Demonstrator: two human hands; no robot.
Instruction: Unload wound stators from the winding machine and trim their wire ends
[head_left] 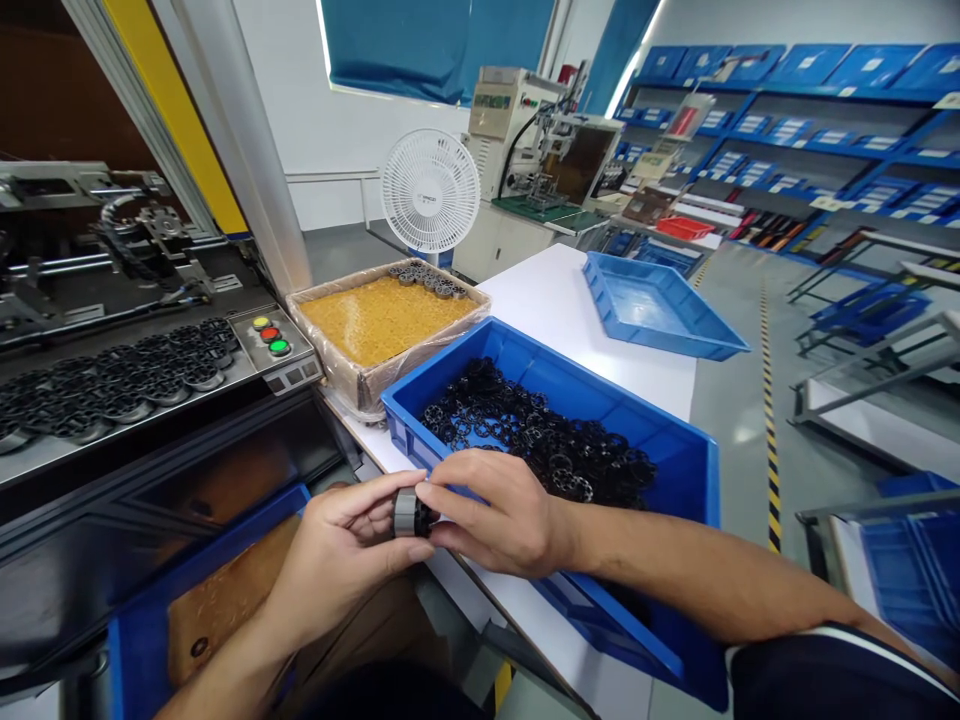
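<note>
My left hand point(341, 545) and my right hand point(499, 515) meet in front of me over the near corner of a blue bin point(679, 440). Between their fingertips they pinch a small cylindrical part point(409, 514), grey and black. Both hands are closed on it. The blue bin holds a heap of black ring-shaped plastic parts point(536, 435). Behind it stands a cardboard box point(360, 380) with a yellow-brown sheet on top and a row of black rings point(427, 280) along its far edge.
A machine bed point(112, 385) at left carries several black rings, with yellow, red and green buttons point(270, 335) beside it. An empty blue tray point(652, 305) lies on the white table point(547, 290). A white fan point(430, 190), another blue bin point(135, 640) below left, and shelving at right.
</note>
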